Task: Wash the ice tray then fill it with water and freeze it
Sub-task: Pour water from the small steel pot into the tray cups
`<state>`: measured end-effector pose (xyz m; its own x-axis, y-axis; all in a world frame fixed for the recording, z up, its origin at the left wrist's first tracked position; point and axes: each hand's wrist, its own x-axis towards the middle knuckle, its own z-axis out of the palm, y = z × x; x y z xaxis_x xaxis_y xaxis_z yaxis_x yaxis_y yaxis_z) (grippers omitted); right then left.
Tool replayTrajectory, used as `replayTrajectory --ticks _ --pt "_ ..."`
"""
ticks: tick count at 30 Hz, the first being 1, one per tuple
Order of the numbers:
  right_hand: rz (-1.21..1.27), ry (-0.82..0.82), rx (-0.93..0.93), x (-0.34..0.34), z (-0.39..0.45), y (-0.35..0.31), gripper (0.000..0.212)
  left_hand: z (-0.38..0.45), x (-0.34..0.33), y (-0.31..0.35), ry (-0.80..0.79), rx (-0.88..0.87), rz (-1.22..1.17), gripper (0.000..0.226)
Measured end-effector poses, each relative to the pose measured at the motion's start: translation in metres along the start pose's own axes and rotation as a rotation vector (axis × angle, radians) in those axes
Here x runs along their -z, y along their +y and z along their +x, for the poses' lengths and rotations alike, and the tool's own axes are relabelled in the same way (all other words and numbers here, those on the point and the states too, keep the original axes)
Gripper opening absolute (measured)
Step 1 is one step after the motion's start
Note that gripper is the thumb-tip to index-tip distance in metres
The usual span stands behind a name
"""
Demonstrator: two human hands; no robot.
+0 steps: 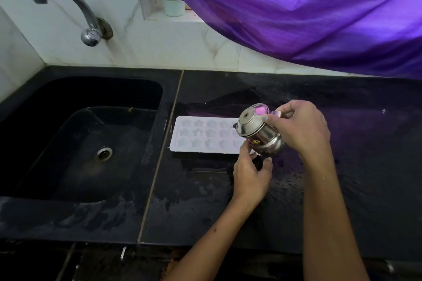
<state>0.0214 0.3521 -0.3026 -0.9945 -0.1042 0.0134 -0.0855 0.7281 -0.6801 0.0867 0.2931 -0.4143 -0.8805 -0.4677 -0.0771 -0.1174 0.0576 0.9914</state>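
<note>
A white ice tray point(201, 134) with star-shaped cells lies flat on the black counter just right of the sink. Over its right end my right hand point(299, 130) grips a small steel jug point(258, 132), tipped leftward with its mouth toward the tray. My left hand point(249, 173) is at the tray's near right corner, below the jug, with fingers curled; its fingertips touch the tray's edge and the jug's underside. Whether water is flowing I cannot tell.
A black sink point(86, 143) with a steel drain point(104, 154) fills the left. A chrome tap point(68, 7) juts from the marble wall above it. Purple cloth point(308, 11) hangs over the back right. The wet black counter point(365, 143) stretches right.
</note>
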Motion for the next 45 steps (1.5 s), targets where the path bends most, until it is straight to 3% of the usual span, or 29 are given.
replayTrajectory --ticks 21,45 --pt "0.220 -0.030 -0.034 0.002 0.003 0.003 0.020 -0.003 0.010 0.001 0.040 -0.057 0.017 0.057" --pt "-0.006 0.047 -0.091 -0.026 -0.015 -0.033 0.025 0.006 0.060 -0.008 -0.166 0.021 0.016 0.057"
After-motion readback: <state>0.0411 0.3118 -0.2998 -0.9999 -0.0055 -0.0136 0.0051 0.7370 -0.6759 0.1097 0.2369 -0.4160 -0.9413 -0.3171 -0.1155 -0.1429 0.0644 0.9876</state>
